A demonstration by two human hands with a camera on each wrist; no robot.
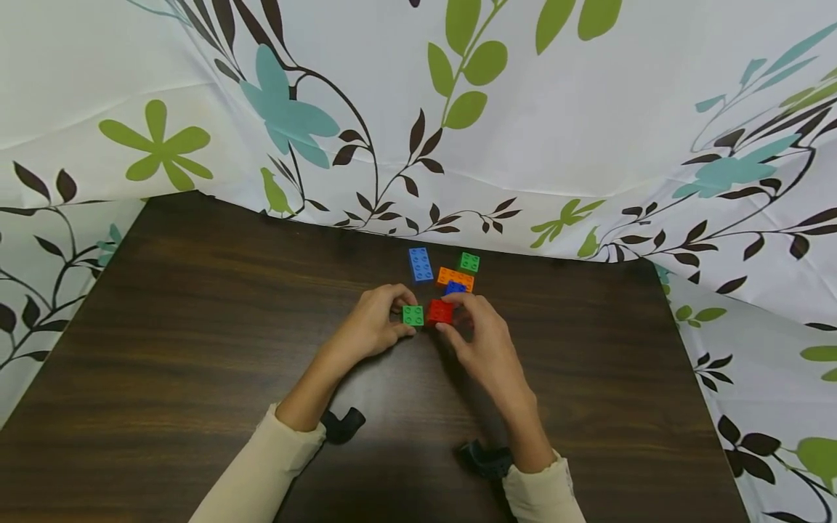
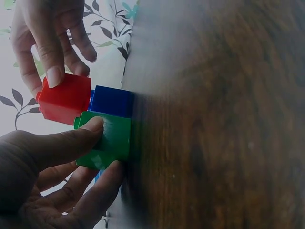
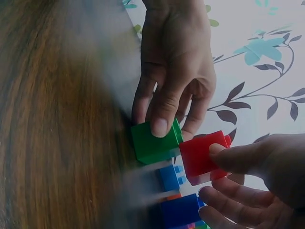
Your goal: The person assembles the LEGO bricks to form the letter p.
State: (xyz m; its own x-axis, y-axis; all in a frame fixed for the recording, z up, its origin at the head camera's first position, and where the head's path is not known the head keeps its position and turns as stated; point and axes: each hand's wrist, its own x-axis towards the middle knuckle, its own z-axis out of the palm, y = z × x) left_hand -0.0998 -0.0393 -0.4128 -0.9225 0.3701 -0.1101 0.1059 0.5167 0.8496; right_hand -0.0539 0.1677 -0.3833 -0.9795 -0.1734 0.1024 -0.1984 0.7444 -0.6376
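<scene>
Got the red brick [image 1: 440,312] up off the dark tabletop [image 1: 196,327], going by the wrist views, in a light pinch by the right hand [image 1: 487,343]. Thumb on the near side, fingertips on the far side, spread only about a brick's width. Studs mostly uncovered up top, probably the whole point of gripping by the sides.

Just left of the red brick, a green brick [image 1: 413,316] in the same kind of pinch from the left hand [image 1: 374,319], thumb near side, fingers far side, curled just enough for something that small. Looks lower than the red brick, down at or close to table level, so maybe more steadied than carried. Can't tell about actual contact between the two, just super close.

Right beyond the red brick and a bit right, a dark blue brick [image 1: 455,288], partly hidden by a right fingertip. Farther beyond the red brick, an orange brick [image 1: 451,275], and past that a second green one [image 1: 468,261]. Beyond and slightly left of the red brick, a long light blue brick [image 1: 421,264]. Probably bunched like that for easy reach.
</scene>
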